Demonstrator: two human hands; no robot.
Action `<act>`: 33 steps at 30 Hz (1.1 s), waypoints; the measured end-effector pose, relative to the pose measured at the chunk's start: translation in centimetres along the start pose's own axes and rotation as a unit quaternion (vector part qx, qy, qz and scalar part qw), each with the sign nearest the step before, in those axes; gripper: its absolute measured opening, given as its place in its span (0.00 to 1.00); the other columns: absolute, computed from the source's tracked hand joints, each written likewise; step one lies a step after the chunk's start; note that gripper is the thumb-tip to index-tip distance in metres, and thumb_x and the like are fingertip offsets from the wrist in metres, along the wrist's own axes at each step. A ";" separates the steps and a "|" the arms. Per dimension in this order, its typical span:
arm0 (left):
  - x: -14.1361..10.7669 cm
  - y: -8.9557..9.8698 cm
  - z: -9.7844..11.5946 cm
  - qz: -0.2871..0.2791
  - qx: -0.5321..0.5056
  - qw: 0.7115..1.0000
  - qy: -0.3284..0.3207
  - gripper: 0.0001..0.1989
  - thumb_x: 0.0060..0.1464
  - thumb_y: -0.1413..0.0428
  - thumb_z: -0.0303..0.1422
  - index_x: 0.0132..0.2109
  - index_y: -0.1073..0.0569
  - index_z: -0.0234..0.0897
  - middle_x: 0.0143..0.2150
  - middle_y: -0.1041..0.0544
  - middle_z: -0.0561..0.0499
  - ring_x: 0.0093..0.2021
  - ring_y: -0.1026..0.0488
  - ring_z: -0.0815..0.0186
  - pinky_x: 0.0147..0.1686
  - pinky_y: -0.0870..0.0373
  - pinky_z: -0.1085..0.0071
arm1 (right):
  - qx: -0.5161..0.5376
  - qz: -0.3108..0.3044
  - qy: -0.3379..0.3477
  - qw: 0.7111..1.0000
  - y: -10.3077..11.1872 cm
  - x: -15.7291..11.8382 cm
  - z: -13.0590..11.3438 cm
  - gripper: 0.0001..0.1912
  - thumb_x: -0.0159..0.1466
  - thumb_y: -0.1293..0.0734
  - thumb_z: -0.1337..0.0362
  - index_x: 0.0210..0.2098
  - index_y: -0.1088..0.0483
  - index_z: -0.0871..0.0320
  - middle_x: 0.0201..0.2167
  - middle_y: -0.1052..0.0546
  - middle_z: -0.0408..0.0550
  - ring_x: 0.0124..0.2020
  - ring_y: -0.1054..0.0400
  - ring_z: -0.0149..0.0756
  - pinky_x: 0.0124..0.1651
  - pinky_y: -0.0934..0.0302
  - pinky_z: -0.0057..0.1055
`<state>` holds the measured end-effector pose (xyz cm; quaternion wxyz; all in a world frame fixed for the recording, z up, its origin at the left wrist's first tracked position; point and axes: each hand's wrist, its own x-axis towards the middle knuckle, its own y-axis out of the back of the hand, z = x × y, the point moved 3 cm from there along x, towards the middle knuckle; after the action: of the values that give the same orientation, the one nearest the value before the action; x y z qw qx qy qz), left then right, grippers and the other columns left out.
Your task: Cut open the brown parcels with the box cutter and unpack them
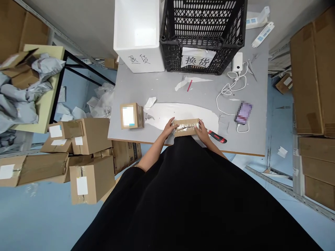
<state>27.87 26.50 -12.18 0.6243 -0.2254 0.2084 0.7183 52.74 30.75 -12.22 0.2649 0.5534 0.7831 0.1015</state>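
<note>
A small brown cardboard box (186, 127) with shiny clear tape along its top lies at the table's front edge, against my black clothing. My left hand (169, 128) grips its left end, and my right hand (201, 130) holds the right end. Just right of my right hand lies a red and black utility knife (217, 136), its front part reaching toward my fingers. Under the box is a long white sheet (159, 111) on the grey tabletop. Another cardboard box (140, 115) with a white label stands to the left.
At the table's back stand a white bin (146, 59) and a black plastic crate (172, 64). A phone (243, 112) on a white cable (222, 92) lies to the right. Stacked cartons (96, 134) fill the left floor. Torn paper (188, 81) lies mid-table.
</note>
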 end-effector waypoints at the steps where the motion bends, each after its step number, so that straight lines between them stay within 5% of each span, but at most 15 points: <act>1: -0.7 -0.1 -0.2 -0.023 0.008 1.000 -0.013 0.53 0.43 0.31 0.44 0.72 0.46 0.44 0.73 0.45 0.40 0.73 0.48 0.47 0.65 0.40 0.53 | 0.001 -0.016 0.001 1.000 -0.4 0.0 -0.6 0.40 0.66 0.40 0.45 0.71 0.49 0.57 0.67 0.36 0.57 0.65 0.38 0.49 0.64 0.41 0.46; 4: -2.0 -0.8 -0.7 -0.094 0.029 0.993 -0.072 0.72 0.32 0.26 0.40 0.75 0.63 0.45 0.75 0.52 0.38 0.73 0.48 0.47 0.65 0.40 0.53 | -0.033 -0.029 -0.020 0.999 -0.5 -0.4 -1.2 0.41 0.65 0.38 0.44 0.71 0.47 0.58 0.60 0.28 0.58 0.59 0.33 0.55 0.61 0.39 0.52; 6: -2.1 -1.0 -0.7 -0.109 0.057 0.987 -0.101 0.75 0.29 0.26 0.39 0.75 0.66 0.42 0.74 0.51 0.35 0.72 0.46 0.46 0.66 0.42 0.53 | -0.050 -0.017 -0.035 0.998 -0.2 -0.7 -1.2 0.40 0.65 0.39 0.44 0.70 0.45 0.59 0.55 0.25 0.58 0.55 0.30 0.56 0.58 0.37 0.53; 15: 0.4 -0.7 2.1 -0.113 0.143 0.973 -0.141 0.65 0.32 0.30 0.31 0.74 0.56 0.38 0.68 0.38 0.38 0.65 0.35 0.46 0.63 0.38 0.58 | -0.060 0.008 -0.049 0.997 0.4 0.0 -1.5 0.40 0.65 0.39 0.45 0.70 0.48 0.57 0.55 0.24 0.56 0.54 0.29 0.55 0.57 0.36 0.52; 21: 0.9 -0.3 2.0 -0.117 0.162 0.970 -0.138 0.63 0.32 0.31 0.31 0.73 0.53 0.39 0.63 0.32 0.41 0.61 0.31 0.47 0.58 0.33 0.59 | -0.037 -0.055 -0.032 0.997 0.9 0.5 -0.3 0.61 0.50 0.24 0.44 0.72 0.56 0.57 0.63 0.32 0.60 0.62 0.34 0.56 0.62 0.40 0.51; 33: 0.2 -1.1 2.5 -0.115 0.122 0.976 -0.140 0.68 0.34 0.31 0.32 0.75 0.63 0.39 0.72 0.44 0.38 0.65 0.34 0.45 0.61 0.36 0.58 | -0.091 -0.012 0.000 0.996 1.9 -0.2 -2.3 0.61 0.50 0.25 0.42 0.73 0.55 0.50 0.63 0.31 0.55 0.61 0.35 0.60 0.56 0.36 0.53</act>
<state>28.77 28.26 -10.26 0.7483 -0.0672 0.1776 0.6356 53.17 31.54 -9.37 0.3157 0.5178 0.7769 0.1691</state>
